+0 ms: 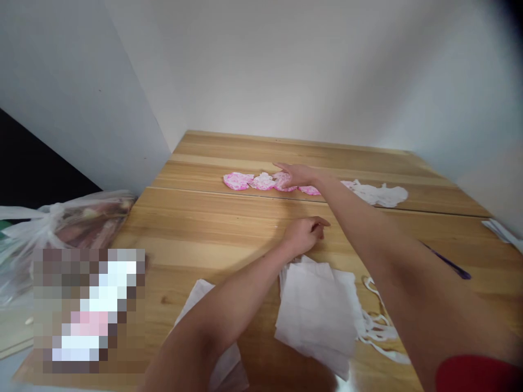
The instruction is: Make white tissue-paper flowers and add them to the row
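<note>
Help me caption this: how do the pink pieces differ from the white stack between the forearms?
The pink pieces are mottled with white; the white stack looks plain. The pink pieces lie in a row; the white stack's sheets are piled. Both rest on the wooden table.

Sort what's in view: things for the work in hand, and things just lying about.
Likely in use:
- pink pieces, at the right hand
- white pieces, same row
- white sheets, near the left hand

Probably lying about:
- strips
- plastic bag
- purple item
</note>
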A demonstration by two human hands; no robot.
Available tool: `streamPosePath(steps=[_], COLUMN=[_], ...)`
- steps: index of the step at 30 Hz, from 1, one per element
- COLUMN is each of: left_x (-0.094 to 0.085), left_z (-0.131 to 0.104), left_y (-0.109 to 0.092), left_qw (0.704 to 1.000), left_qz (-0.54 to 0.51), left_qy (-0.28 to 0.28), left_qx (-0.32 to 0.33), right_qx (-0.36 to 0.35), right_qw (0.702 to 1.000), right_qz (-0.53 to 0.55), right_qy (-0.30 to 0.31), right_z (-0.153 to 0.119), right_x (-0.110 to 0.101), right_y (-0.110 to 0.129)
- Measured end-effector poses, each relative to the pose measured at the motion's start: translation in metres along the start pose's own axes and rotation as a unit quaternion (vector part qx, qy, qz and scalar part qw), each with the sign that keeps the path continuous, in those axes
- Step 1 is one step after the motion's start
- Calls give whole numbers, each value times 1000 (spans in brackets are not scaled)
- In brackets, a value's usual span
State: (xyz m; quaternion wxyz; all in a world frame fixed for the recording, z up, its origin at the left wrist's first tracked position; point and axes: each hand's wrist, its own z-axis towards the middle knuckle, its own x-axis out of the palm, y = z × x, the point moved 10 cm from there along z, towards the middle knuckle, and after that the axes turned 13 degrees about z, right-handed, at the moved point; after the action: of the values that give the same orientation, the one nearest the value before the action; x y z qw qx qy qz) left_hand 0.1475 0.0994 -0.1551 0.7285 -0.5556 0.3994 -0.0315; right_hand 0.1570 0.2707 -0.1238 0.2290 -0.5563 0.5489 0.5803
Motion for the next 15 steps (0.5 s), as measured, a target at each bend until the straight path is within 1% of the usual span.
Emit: streamPosePath(steps=[3,5,6,8,10,12,13,15], left_x=[0,0,1,2,4,5,5,5], left_z=[1,2,2,3,4,4,5,6], left_y=[0,1,1,2,3,4,6,12], left_qw=[1000,1000,1000,1000,1000,1000,1000,999], left_qz=[2,7,11,20,21,10,-2,-26], left_qy=[-4,-8,-9,-7,-4,-4,-6,-10], left_qx=[5,9,9,10,7,3,-3,-23], right_qx=[-1,-5,-12,-40,-83,-133,-156,-197], right_qw=[1000,1000,1000,996,986,970,962,951], right_qz=[-2,0,3,3,-15,-28,-35,-51], right_qy=[-1,-13,-28,-79,-146,-204,-222,-233], right_z=[-4,-10,-16,-32,-57,-91,-110,-150], right_x=[-1,-8,-14,-29,-44,-47,-43,-24], right_y=[-1,0,3,12,27,46,56,74])
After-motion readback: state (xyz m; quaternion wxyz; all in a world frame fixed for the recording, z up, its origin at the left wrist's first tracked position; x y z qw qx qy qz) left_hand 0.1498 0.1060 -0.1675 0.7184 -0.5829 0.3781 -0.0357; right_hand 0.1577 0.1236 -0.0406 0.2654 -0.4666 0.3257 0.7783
